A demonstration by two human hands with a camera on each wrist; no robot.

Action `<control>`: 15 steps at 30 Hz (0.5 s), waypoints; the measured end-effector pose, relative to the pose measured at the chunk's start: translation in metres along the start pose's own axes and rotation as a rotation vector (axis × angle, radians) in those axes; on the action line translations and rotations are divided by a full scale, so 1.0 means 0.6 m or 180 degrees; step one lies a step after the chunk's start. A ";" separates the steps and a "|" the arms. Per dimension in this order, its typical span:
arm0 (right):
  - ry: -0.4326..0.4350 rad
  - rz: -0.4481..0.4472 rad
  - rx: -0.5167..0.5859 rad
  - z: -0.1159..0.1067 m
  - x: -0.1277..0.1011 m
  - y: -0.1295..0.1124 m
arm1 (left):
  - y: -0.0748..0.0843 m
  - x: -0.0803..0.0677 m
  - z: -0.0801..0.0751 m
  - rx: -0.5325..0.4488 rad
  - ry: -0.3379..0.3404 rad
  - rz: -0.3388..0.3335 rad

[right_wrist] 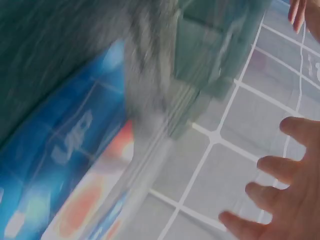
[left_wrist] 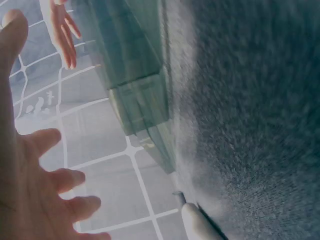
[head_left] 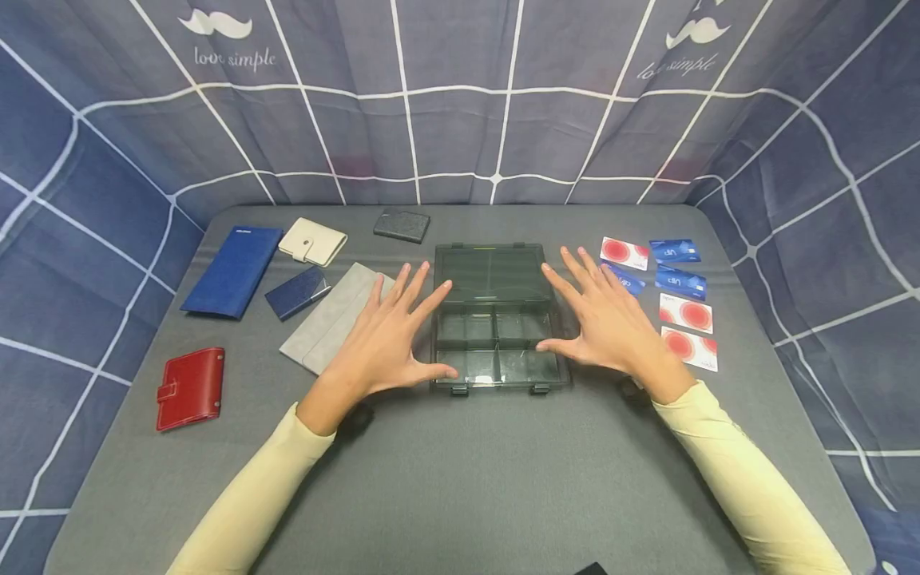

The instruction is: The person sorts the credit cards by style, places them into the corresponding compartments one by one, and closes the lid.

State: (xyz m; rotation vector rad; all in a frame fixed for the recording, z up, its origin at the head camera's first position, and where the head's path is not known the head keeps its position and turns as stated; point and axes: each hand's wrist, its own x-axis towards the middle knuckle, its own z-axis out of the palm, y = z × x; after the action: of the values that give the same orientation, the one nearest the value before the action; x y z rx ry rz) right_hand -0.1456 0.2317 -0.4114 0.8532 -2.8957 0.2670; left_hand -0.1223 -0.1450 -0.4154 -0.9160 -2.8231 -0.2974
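Observation:
A see-through dark green compartment box lies on the grey table with its divided compartments facing up. Its hinged lid is folded back on the far side. My left hand is over the box's left edge, fingers spread, and it holds nothing. On the other side, my right hand has its fingers spread too, with the thumb near the box's right edge. In the left wrist view, the box stands beyond my left hand. The right wrist view shows the box beyond my right hand.
At left lie a blue folder, a cream snap wallet, a navy card case, a grey folder and a red wallet. A black case lies behind. Several red-and-white cards and blue cards are at right.

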 end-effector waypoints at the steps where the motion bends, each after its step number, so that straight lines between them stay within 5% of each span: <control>1: 0.0049 -0.0011 -0.0010 -0.003 -0.004 0.006 | 0.001 -0.003 -0.003 -0.0062 0.0053 0.0038; 10: 0.0358 -0.0041 0.0160 -0.018 -0.046 0.068 | 0.004 -0.037 -0.010 -0.0511 0.0452 0.0235; 15: 0.0243 0.0093 0.0264 -0.018 -0.070 0.102 | 0.004 -0.051 -0.003 -0.0796 0.0425 0.0200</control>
State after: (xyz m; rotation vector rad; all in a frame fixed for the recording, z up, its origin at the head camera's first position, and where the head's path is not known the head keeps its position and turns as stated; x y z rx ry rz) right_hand -0.1437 0.3067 -0.4155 0.7953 -2.8458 0.4157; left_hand -0.0963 -0.1605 -0.4199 -0.9888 -2.6695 -0.6888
